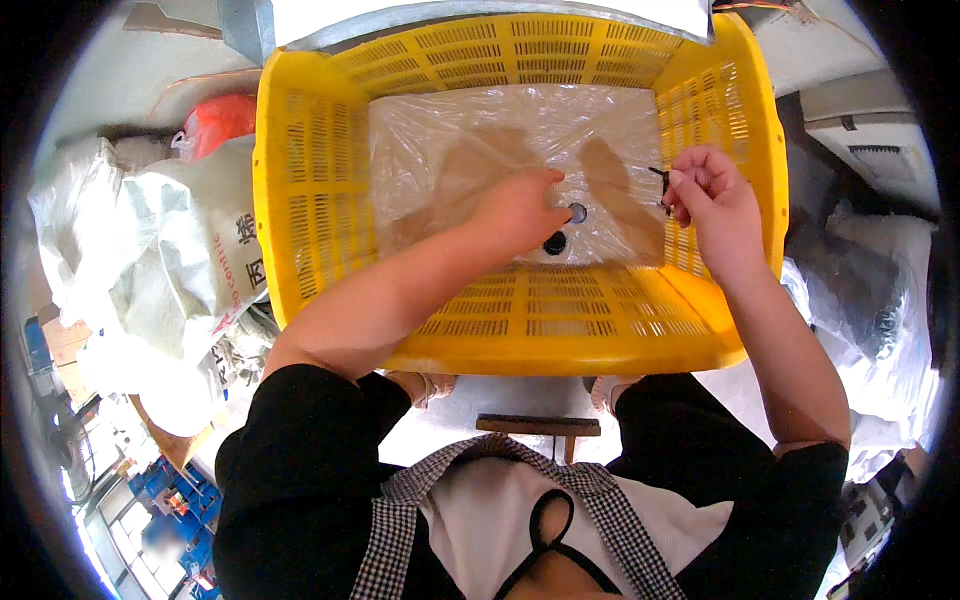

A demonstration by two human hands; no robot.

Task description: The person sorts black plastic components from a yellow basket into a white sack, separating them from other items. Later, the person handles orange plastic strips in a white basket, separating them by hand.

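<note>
In front of me is a deep yellow slotted plastic crate (525, 356), its bottom lined with clear plastic film (420, 142) over something brown. My left hand (525, 206) reaches down into it, thumb and fingers apart. Close by its thumb tip is a small clear round piece (577, 214); whether they touch I cannot tell. A black round piece (554, 243) lies just below that. Near the crate's right wall, my right hand (709, 199) pinches a thin dark branched piece (664, 187) between thumb and fingers.
A white panel with a metal rim (487, 11) overhangs the crate's far side. Printed woven sacks (172, 247) and a red plastic bag (221, 126) crowd the left. To the right are clear plastic bags (862, 330) and a pale box-like unit (862, 142). Below me is a small wooden stool (538, 426).
</note>
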